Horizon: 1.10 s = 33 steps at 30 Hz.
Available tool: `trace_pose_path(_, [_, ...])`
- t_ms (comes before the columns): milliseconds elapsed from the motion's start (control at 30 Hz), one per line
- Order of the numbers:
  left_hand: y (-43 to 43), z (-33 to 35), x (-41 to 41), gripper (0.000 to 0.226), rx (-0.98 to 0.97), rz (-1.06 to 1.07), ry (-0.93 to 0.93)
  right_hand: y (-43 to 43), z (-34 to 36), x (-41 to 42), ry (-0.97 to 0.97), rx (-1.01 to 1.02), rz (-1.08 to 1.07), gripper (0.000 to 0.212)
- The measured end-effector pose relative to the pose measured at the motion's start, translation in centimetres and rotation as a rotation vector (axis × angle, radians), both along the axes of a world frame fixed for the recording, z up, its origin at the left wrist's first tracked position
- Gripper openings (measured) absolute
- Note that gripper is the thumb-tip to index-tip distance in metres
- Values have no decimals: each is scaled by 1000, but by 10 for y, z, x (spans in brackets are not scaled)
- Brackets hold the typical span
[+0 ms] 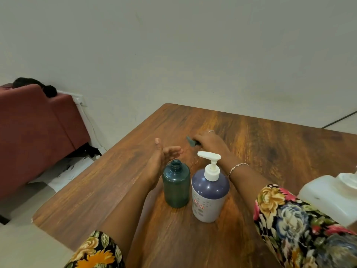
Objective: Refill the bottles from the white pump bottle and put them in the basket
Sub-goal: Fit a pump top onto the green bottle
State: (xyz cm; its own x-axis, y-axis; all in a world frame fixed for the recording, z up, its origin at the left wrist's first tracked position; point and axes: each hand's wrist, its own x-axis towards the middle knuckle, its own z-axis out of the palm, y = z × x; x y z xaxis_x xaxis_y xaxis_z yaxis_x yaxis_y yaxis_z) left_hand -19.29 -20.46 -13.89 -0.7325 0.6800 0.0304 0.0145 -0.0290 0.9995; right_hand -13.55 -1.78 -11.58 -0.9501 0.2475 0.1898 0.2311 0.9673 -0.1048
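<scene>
**Head view.** 2 bottles stand upright side by side near the middle of a wooden table, close together; whether they touch cannot be told.

(a) The dark green bottle, on the left, has no cap and its round neck is open to the air. The tinted wall hides any fill level.

(b) The pump bottle, on the right, has a purple shoulder, a white patterned lower body and a white pump head whose spout points left, over the green bottle's side. Its contents cannot be seen.

(c) A white container with a white top sits at the right edge, partly cut off by the frame.

The left hand is held edge-on just behind and left of the green bottle's neck, with the thumb raised and the fingers loosely spread. It holds nothing.

The right hand lies palm down on the table beyond the 2 bottles. Its fingers are curled over a small green piece, which juts out to the left and is too blurred to identify. It wears a ring, and a bracelet is on the wrist.

A red sofa stands at the left, with papers on the floor.
</scene>
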Motion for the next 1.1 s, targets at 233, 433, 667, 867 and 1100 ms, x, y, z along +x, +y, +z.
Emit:
trace_pose_path(233, [-10, 7, 25, 87, 89, 85, 101, -16, 52, 15, 436, -351, -32, 26])
trace_pose_path(433, [-27, 5, 44, 94, 106, 67, 179, -47, 105, 39, 594, -568, 38, 32])
trace_pose_path(667, [-44, 14, 65, 52, 29, 29, 281, -85, 146, 72, 623, -712, 155, 30])
trace_pose_path(867, [-51, 15, 68, 41, -30, 38, 276, -105, 158, 84, 555, -645, 210, 32])
trace_pose_path(1100, [-51, 15, 69, 44, -22, 57, 269, -121, 143, 83, 440, -577, 204, 35])
